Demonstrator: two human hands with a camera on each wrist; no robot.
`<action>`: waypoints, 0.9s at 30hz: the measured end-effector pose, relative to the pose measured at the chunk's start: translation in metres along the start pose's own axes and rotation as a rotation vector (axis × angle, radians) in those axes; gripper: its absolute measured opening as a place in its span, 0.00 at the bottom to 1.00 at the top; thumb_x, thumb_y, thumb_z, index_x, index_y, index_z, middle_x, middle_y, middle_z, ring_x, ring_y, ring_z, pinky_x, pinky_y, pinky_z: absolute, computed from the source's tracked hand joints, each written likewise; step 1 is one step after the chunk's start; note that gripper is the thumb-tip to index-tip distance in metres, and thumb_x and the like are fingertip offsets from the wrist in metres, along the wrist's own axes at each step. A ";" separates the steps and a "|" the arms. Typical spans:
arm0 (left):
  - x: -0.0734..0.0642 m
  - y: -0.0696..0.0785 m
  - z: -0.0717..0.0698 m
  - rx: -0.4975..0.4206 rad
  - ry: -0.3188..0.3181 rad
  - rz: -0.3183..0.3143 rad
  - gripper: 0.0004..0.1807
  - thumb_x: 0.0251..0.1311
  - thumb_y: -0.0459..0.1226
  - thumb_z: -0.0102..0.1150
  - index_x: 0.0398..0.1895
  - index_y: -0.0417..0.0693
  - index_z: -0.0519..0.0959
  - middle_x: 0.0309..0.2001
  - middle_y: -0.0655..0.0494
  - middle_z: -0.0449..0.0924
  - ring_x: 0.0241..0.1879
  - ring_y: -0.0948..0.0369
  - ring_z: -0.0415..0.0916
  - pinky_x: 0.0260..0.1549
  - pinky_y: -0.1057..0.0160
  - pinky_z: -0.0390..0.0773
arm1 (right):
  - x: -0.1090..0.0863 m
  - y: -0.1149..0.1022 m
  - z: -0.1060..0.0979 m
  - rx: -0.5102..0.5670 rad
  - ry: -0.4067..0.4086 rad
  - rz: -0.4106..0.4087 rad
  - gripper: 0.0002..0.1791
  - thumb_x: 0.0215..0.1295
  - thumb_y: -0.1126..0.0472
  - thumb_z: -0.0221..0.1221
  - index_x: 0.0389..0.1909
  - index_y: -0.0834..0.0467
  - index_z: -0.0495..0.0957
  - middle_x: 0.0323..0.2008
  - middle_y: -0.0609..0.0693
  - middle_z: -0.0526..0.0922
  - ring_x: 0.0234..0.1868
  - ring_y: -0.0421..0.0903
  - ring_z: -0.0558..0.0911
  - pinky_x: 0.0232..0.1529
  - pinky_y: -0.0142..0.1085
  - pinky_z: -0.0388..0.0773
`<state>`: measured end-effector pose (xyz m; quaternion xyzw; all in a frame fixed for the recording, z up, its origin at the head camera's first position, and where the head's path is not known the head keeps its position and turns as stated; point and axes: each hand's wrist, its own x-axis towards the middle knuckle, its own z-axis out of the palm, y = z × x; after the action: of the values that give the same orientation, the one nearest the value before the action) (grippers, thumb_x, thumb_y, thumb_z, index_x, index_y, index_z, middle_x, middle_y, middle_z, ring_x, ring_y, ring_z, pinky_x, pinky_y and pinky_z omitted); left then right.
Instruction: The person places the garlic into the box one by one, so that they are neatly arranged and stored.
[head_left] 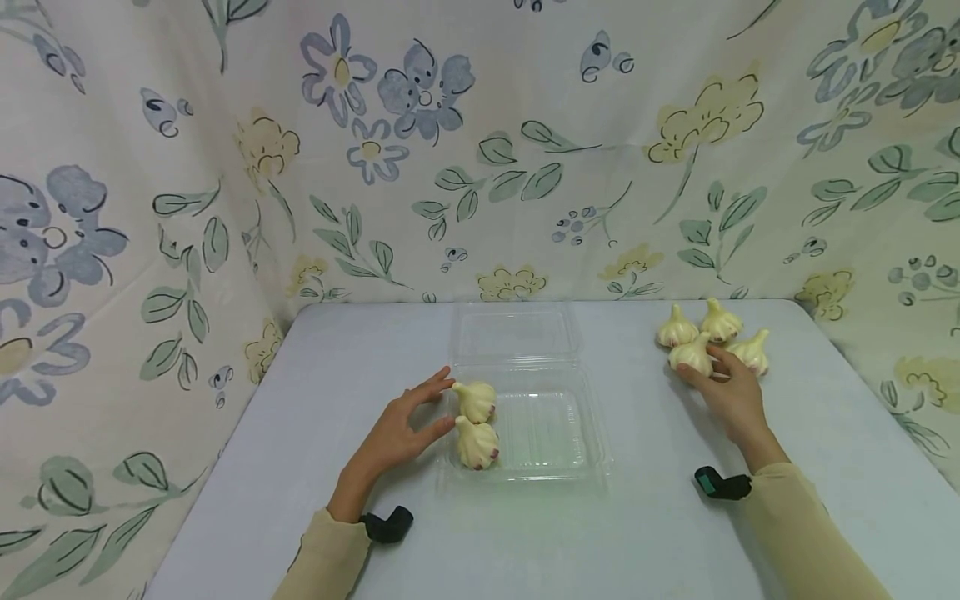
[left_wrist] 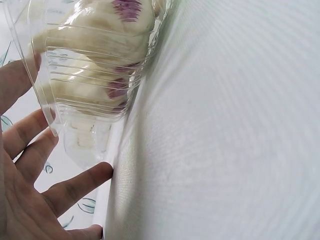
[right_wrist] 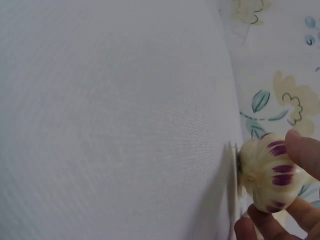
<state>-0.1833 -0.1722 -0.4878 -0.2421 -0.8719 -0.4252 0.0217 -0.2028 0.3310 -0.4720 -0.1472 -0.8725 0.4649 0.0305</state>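
Note:
My right hand [head_left: 733, 406] pinches a garlic bulb [head_left: 691, 357] between thumb and fingers, at the front of a small cluster at the table's back right. In the right wrist view this garlic bulb [right_wrist: 270, 172] shows purple streaks. My left hand [head_left: 401, 433] rests beside the left edge of a clear plastic container [head_left: 540, 425], fingers extended. Fingertips touch its rim in the left wrist view, where the hand [left_wrist: 30, 170] is spread. Two garlic bulbs, a rear one [head_left: 476, 401] and a front one [head_left: 477, 444], lie along the container's left side.
Behind the right hand sit three more garlic bulbs: a left one [head_left: 677, 327], a back one [head_left: 722, 322] and a right one [head_left: 751, 353]. The container's clear lid [head_left: 514, 335] lies folded back towards the table's far edge. A floral curtain [head_left: 480, 167] hangs behind the white table [head_left: 315, 383].

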 end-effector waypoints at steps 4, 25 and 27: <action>0.000 0.000 0.000 -0.003 -0.003 0.003 0.32 0.67 0.48 0.65 0.73 0.60 0.71 0.79 0.63 0.60 0.65 0.50 0.78 0.72 0.26 0.48 | -0.003 -0.003 0.000 0.017 0.002 0.004 0.48 0.70 0.42 0.61 0.80 0.62 0.53 0.70 0.72 0.64 0.60 0.58 0.70 0.34 0.22 0.69; 0.000 0.001 0.000 -0.005 -0.004 -0.006 0.32 0.67 0.48 0.65 0.74 0.58 0.70 0.79 0.62 0.60 0.65 0.50 0.78 0.73 0.26 0.48 | -0.019 -0.037 0.004 0.055 -0.039 -0.111 0.46 0.69 0.42 0.63 0.80 0.57 0.55 0.73 0.69 0.65 0.62 0.56 0.71 0.38 0.18 0.69; 0.000 0.001 0.000 -0.004 -0.004 -0.006 0.32 0.67 0.48 0.65 0.74 0.59 0.70 0.79 0.62 0.60 0.65 0.50 0.78 0.73 0.26 0.48 | -0.021 -0.042 0.006 0.048 -0.036 -0.125 0.46 0.69 0.43 0.64 0.80 0.57 0.56 0.72 0.68 0.67 0.58 0.48 0.71 0.37 0.18 0.71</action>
<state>-0.1829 -0.1715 -0.4867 -0.2404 -0.8718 -0.4264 0.0182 -0.1936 0.2989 -0.4392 -0.0833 -0.8691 0.4853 0.0474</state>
